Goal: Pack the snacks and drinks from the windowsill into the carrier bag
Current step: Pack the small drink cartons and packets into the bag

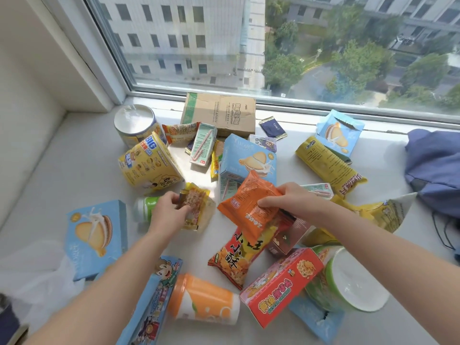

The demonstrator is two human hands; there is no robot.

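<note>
Snacks and drinks lie scattered over the white windowsill (74,170). My left hand (169,210) grips a clear yellow-edged snack packet (199,207) near the middle. My right hand (286,197) pinches an orange snack bag (246,207) and holds it slightly above a red-and-yellow chip bag (234,257). A thin translucent white carrier bag (37,270) lies crumpled at the lower left edge. Close by are a green-capped bottle (143,207), an orange drink cup (204,300) and blue biscuit boxes (97,237).
A cardboard box (219,113) stands against the window. Yellow noodle tubs (149,165) sit at the back left, a green bowl (348,282) and a pink box (281,285) at the front right. A blue cloth bag (435,170) lies at the far right.
</note>
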